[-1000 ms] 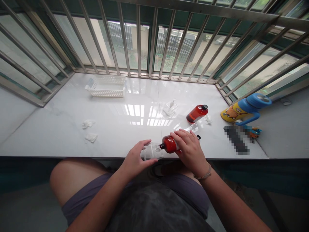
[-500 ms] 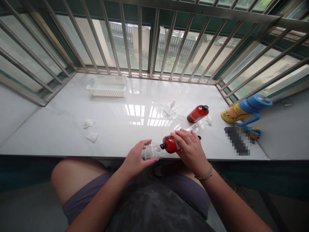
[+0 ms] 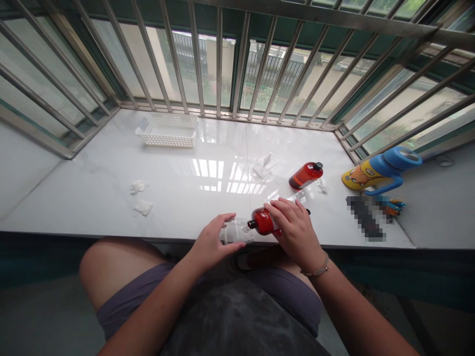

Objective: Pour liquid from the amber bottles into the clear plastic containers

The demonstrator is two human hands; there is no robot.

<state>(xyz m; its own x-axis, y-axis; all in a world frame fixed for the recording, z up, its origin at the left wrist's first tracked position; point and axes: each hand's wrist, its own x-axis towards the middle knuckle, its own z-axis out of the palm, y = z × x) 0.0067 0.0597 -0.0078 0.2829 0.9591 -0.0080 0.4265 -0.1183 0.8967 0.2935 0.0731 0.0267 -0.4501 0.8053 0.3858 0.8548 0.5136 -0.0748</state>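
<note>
From where I stand, the person's left hand (image 3: 213, 241) makes a wide C, thumb and fingers either side of a clear bottle (image 3: 233, 231) at the front edge of the bench (image 3: 92, 198). The right hand (image 3: 297, 230) is curled over the body of a red bottle (image 3: 262, 221), tipped so its dark neck meets or nearly meets the clear bottle's threaded mouth; I can't tell if they touch. I take this for pouring from one into the other, though I see no stream. The next move, I'd say, calls for keeping both mouths lined up and the tilt gentle. A second red bottle (image 3: 306, 176), black-capped, stands just beyond the right hand.
</note>
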